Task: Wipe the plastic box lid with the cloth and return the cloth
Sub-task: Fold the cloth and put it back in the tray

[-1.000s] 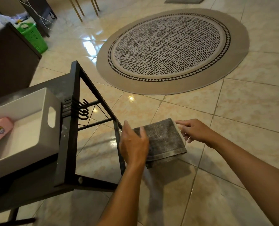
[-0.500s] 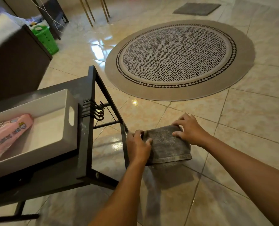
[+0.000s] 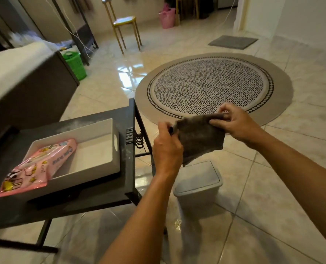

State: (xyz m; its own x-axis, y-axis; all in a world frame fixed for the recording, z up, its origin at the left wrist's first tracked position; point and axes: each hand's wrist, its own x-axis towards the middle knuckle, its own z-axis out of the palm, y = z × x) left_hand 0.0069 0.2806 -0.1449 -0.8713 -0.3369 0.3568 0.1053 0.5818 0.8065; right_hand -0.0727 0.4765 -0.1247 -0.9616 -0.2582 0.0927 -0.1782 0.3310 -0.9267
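Observation:
A grey cloth (image 3: 200, 139) hangs in the air between my two hands, folded and held by its top edge. My left hand (image 3: 167, 147) pinches its left corner and my right hand (image 3: 233, 121) grips its right corner. Directly below the cloth a pale grey plastic box stands on the tiled floor, its lid (image 3: 198, 177) closed and fully uncovered. The cloth does not touch the lid.
A black metal table (image 3: 128, 149) stands left of the box, with hooks (image 3: 139, 139) on its side. On it sits a white tray (image 3: 114, 147) holding a pink packet (image 3: 38, 166). A round patterned rug (image 3: 211, 84), green basket (image 3: 74, 64) and yellow stool (image 3: 126, 25) lie beyond.
Both hands have lifted the cloth off the box lid and now hold it up by its corners. The lid has come into sight. The camera has tilted up, showing more of the room.

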